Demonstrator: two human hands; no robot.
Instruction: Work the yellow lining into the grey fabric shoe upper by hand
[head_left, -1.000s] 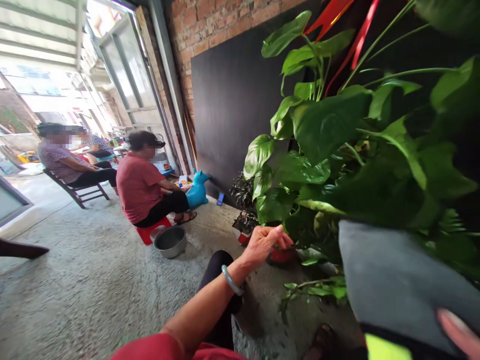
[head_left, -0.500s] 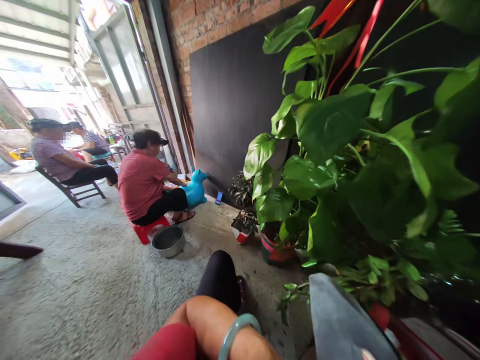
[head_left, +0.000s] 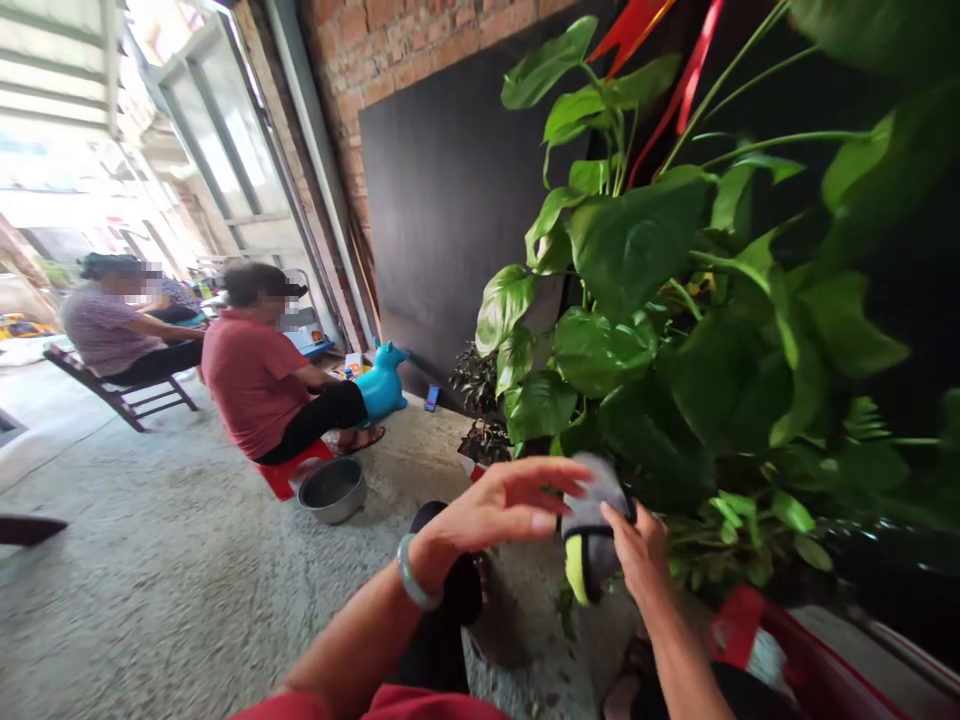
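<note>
In the head view my right hand (head_left: 641, 545) pinches a folded grey cloth piece (head_left: 592, 505) with black edging and a lime-yellow part at its lower left. What exactly this fabric item is, I cannot make out. My left hand (head_left: 495, 505), with a pale green bangle (head_left: 411, 575) on its wrist, reaches across from the left. Its fingers are stretched out and apart, the tips overlapping the cloth's left side. Some motion blur hides whether they touch it. Both hands are above my lap, in front of the plants.
A large leafy potted plant (head_left: 630, 250) fills the right side. At lower right lies a red object (head_left: 750, 620). On the concrete floor stand a grey basin (head_left: 332, 490) and a blue animal figure (head_left: 385, 385). One person (head_left: 251, 370) sits on a red stool; others sit farther back.
My left hand has come up into view and over to the cloth. The grey cloth has moved up and left from the lower right, now folded smaller in my right hand.
</note>
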